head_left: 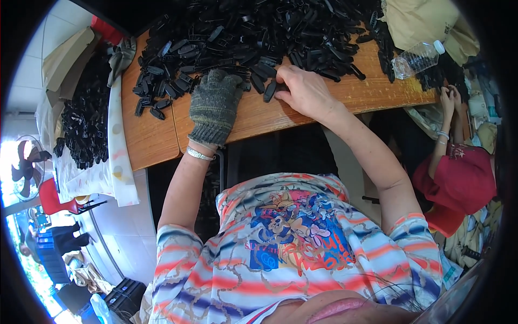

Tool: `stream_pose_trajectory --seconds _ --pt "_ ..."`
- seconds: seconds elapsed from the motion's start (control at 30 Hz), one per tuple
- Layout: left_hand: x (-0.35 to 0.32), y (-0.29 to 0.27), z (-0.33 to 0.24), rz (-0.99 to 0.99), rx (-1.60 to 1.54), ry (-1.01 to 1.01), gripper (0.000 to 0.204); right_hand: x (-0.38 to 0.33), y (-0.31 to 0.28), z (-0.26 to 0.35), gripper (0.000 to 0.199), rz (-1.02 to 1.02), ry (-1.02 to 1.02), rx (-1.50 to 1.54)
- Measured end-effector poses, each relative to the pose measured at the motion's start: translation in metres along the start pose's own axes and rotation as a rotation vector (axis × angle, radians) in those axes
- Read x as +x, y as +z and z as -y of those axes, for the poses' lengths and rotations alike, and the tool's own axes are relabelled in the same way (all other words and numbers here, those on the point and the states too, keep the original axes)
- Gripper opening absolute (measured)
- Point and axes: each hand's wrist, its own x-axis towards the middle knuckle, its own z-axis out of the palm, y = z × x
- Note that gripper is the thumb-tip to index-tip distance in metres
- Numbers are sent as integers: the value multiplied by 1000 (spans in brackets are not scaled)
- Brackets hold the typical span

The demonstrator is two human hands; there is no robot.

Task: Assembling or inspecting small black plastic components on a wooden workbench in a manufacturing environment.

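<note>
A large heap of small black plastic pieces (232, 40), long and oval, covers the far part of the wooden table (259, 119). My left hand (215, 105), in a dark grey-green knitted glove, rests at the heap's near edge with its fingers curled down. The fingertips are hidden, so what they hold cannot be made out. My bare right hand (307, 93) lies just to the right, thumb and forefinger closing on one black oval plastic piece (270, 91). Another such piece (257, 82) lies loose between my hands.
A clear plastic bottle (416, 60) lies at the far right beside a tan bag (418, 24). At the left, more black pieces (86, 119) fill a lined container. A co-worker in a red top (458, 178) works on the right. A fan (28, 166) stands far left.
</note>
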Motion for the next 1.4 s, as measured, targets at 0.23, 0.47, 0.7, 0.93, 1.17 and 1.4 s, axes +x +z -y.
stream_pose_trajectory --seconds 0.23,0.47,0.7,0.93,1.17,1.4 --pt "-4 -1 -1 82 -121 -95 21 -6 1 -9 19 -87 27 259" --pt "-12 0 -2 130 -149 -124 19 -36 5 -4 17 -167 102 436" --pt "-8 -5 -14 99 -243 -134 23 -48 3 3 21 -225 -18 -8" --pt "-16 6 -5 20 -329 -57 29 -48 -8 15 22 -94 77 108" --pt "-32 -6 -29 84 -1465 -597 27 -39 16 49 19 -371 76 854" --pt "-35 -19 -36 115 -1303 -583 29 -36 21 59 22 -387 22 888"
